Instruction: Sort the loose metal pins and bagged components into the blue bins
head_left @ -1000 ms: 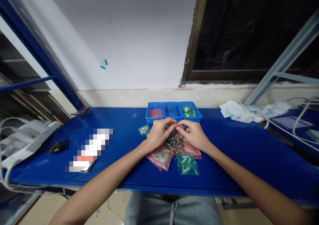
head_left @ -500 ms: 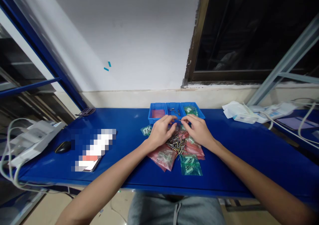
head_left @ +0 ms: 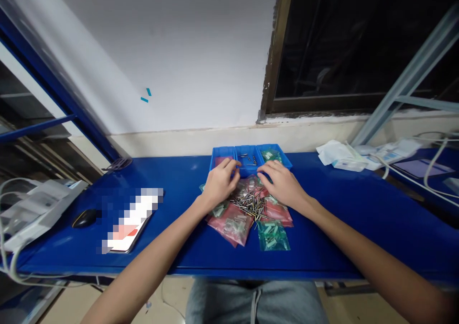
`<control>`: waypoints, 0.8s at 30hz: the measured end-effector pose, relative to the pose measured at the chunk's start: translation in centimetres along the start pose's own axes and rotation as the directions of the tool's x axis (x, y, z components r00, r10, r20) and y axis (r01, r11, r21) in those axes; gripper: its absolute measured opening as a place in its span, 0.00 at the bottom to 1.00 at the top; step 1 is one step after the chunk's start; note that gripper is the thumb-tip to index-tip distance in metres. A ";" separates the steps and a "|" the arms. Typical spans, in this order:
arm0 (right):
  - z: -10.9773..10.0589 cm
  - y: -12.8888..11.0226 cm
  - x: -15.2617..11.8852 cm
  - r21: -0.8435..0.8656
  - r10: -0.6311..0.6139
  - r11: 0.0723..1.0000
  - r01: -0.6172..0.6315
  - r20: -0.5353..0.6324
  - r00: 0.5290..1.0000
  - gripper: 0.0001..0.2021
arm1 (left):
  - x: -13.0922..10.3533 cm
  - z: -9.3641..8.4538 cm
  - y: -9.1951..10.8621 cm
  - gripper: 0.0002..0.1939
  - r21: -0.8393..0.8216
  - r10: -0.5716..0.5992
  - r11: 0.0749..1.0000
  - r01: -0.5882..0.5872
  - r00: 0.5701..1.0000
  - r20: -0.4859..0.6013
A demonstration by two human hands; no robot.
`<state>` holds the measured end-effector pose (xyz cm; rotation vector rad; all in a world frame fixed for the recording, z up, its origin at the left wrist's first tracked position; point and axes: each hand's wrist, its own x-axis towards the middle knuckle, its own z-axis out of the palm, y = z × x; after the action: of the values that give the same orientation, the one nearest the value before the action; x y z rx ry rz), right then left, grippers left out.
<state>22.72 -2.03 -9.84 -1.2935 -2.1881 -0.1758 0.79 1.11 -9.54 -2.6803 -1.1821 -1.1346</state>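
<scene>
Left forearm (head_left: 161,245): slants inward over the table (head_left: 344,195) toward the left side of the pin heap (head_left: 251,205), its near end cut off by the view
Right forearm (head_left: 351,238): mirrors that slant to the right of the pin heap, near end cut off too
Green bag (head_left: 273,235): flat, just on the near side of the pin heap, its pale contents too small to identify
Masked object (head_left: 131,223): well left of the pin heap, mostly covered by pixel blocks
Left red bag (head_left: 233,223): at the near left of the pin heap, contents hard to make out
Right red bag (head_left: 279,213): beside the pin heap on its right
Pin heap: slim metal pieces lying loosely crisscrossed among the bags
Left hand (head_left: 221,180): at the far left of the pin heap, back up, fingers bent, thumb near the forefinger; cannot tell whether it pinches a pin
Right hand (head_left: 281,183): at the far right of the pin heap, back up, fingers half curled, tips apart from the left hand's; cannot tell whether it grips anything
Blue bins (head_left: 247,172): beyond the pin heap, the left one partly hidden by the left hand
</scene>
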 end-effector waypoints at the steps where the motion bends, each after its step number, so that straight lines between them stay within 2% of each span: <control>1: -0.1 -0.1 -0.4 0.043 0.001 0.999 -0.003 0.045 0.999 0.10 | 0.0 0.0 -0.2 0.08 0.006 0.005 1.000 -0.005 1.000 0.024; 5: 0.1 0.0 -1.1 0.097 -0.037 0.995 0.020 0.181 0.983 0.08 | 0.0 0.2 -0.3 0.09 0.031 0.067 0.997 -0.074 0.982 0.176; 10: 0.0 -0.4 -1.1 0.122 -0.049 0.992 0.023 0.208 0.977 0.08 | -0.5 0.7 0.3 0.09 0.091 0.121 0.984 -0.154 0.947 0.299; 17: -0.2 -0.6 -1.2 0.142 -0.088 0.988 0.061 0.191 0.978 0.08 | -0.6 0.8 0.4 0.09 0.097 0.136 0.980 -0.173 0.943 0.303; 24: -0.3 -0.5 -1.2 0.106 -0.069 0.993 0.047 0.216 0.974 0.04 | -0.5 0.7 0.6 0.09 0.087 0.134 0.982 -0.167 0.944 0.303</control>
<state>22.85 -3.33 -10.18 -1.2437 -2.3892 0.0577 1.39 0.57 -10.22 -2.8639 -1.0097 -0.6419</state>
